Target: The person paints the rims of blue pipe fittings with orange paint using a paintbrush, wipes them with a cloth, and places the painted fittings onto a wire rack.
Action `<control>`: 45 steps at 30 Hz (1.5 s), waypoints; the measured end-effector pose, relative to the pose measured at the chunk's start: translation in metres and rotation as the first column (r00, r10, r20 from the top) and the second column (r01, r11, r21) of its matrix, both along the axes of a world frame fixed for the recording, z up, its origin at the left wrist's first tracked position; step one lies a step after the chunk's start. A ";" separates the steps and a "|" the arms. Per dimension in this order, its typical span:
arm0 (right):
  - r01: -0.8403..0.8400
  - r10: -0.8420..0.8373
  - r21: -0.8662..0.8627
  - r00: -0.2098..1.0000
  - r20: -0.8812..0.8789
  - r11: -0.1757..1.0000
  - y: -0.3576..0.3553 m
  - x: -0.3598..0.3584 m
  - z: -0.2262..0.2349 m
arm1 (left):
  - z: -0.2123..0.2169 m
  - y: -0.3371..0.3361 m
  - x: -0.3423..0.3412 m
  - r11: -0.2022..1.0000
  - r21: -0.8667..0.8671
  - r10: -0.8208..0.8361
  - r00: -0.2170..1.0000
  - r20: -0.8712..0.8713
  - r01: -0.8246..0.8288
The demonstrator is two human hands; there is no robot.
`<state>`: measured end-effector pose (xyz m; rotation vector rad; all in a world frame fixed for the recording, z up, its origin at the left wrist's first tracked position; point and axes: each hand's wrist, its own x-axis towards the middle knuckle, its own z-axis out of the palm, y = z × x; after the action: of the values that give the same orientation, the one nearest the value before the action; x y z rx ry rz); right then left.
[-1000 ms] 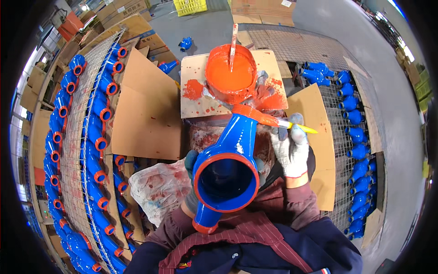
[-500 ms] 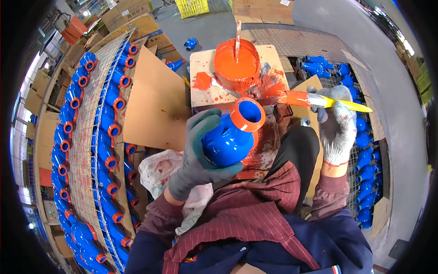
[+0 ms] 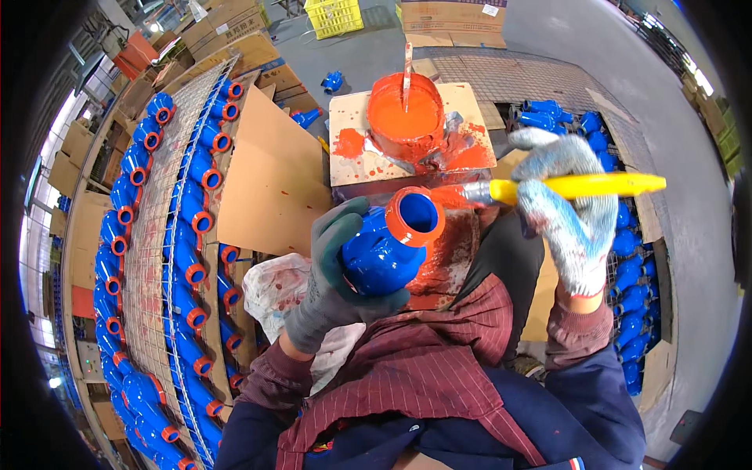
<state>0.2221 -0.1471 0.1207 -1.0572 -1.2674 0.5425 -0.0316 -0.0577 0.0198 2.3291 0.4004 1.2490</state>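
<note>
At nine o'clock a curved wire-mesh rack (image 3: 145, 258) carries two long rows of blue cast pipe fittings with orange-painted rims (image 3: 192, 274), too many to count exactly; these look finished. Toward centre, the left hand (image 3: 333, 286) in a dark green glove is closed around one blue fitting (image 3: 388, 251), its mouth rim already orange. At twelve o'clock one round bucket of orange paint (image 3: 405, 117) sits on a paint-smeared cardboard-covered table (image 3: 352, 149). At two o'clock the right hand (image 3: 568, 211), in a speckled knit glove, grips one yellow-handled brush (image 3: 580, 186). At three o'clock plain blue fittings (image 3: 630, 274) seemingly await paint.
</note>
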 end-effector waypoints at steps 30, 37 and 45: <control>0.159 -0.158 0.017 0.986 -0.056 0.987 0.006 -0.007 -0.031 | -0.012 0.014 0.014 -0.187 -0.507 0.325 0.540 0.777 0.842; 0.004 0.001 0.046 0.993 -0.118 0.999 -0.011 -0.032 -0.028 | -0.016 0.045 0.023 -0.362 0.015 0.482 0.173 0.859 0.932; -0.207 -0.099 0.359 0.732 0.674 0.910 0.010 -0.069 -0.010 | -0.001 0.056 0.019 0.193 -0.529 0.473 0.394 0.788 0.826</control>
<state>0.1534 -0.1372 0.1107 -0.8719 -1.9688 -0.1250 -0.0124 -0.0019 0.0192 0.2536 0.2292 1.2386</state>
